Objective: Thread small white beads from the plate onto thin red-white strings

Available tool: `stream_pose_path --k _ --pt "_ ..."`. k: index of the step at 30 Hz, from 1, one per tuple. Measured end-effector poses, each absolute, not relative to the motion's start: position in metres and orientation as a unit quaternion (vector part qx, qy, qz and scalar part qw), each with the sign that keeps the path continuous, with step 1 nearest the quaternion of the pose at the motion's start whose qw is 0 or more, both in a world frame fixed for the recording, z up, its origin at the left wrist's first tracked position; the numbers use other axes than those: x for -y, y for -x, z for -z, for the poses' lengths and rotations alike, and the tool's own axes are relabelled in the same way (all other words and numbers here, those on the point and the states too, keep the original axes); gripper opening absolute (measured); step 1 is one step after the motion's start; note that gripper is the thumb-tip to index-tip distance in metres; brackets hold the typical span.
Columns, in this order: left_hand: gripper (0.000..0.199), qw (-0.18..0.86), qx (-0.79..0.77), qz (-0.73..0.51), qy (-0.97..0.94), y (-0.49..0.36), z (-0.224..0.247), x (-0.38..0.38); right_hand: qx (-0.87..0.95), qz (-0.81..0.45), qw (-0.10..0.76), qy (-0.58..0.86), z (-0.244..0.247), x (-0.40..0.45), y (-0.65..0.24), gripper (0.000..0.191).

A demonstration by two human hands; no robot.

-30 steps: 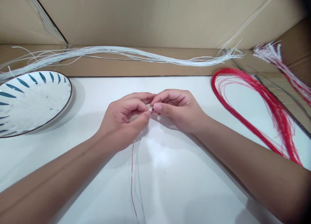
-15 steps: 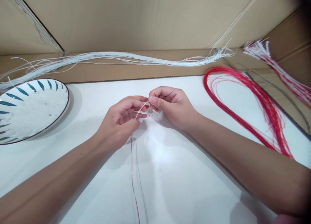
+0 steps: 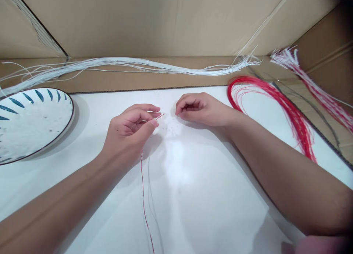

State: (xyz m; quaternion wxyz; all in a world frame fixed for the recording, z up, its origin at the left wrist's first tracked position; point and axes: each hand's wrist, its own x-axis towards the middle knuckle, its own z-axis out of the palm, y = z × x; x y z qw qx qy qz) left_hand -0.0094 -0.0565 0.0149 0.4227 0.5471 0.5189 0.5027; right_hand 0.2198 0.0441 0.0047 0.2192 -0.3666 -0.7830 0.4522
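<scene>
Between the thumb and fingers of my left hand (image 3: 134, 125) is pinched a thin red cord (image 3: 143, 191). Its short tip, partly pale, sticks out past the thumb toward the right. Below the hand the cord hangs toward the bottom of the view, with small white bits on it just under the palm. My right hand (image 3: 193, 107) is a short way to the right, thumb and fingertips pressed together; whatever they hold, if anything, is too small to make out. The two hands are apart. Tiny clear or white specks (image 3: 169, 129) lie on the white tabletop (image 3: 193, 195) between them.
A white plate with blue-green strokes (image 3: 71, 118) stands at left, holding a pale mass of fine bits. Along the cardboard at the back runs a bundle of white cords (image 3: 154, 65). At right lie looped red cords (image 3: 296, 118) and a red-and-white bundle (image 3: 311, 79).
My right hand has come away from the cord tip, moving slightly right, and its fingers have curled in. My left hand has shifted a little left, still pinching the cord.
</scene>
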Motion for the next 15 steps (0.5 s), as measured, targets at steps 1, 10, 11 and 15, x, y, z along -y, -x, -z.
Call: stream_pose_path --k 1,10,11,15 --pt "0.018 0.426 -0.516 -0.506 -0.544 0.0092 -0.0142 0.0564 0.796 -0.450 0.198 0.354 -0.0068 -0.0460 -0.2231 0.012" --pt "0.017 0.433 -0.497 -0.515 -0.548 0.0089 -0.0136 0.0567 0.845 -0.400 0.130 0.331 -0.0133 -0.0463 -0.2236 0.016" --pt "0.017 0.437 -0.495 -0.515 -0.547 0.0088 -0.0138 0.0568 0.845 -0.399 0.134 0.330 -0.0126 -0.0461 -0.2228 0.015" --pt "0.016 0.434 -0.493 -0.521 -0.545 0.0084 -0.0140 0.0575 0.839 -0.406 0.159 0.324 -0.0081 -0.0444 -0.2205 0.009"
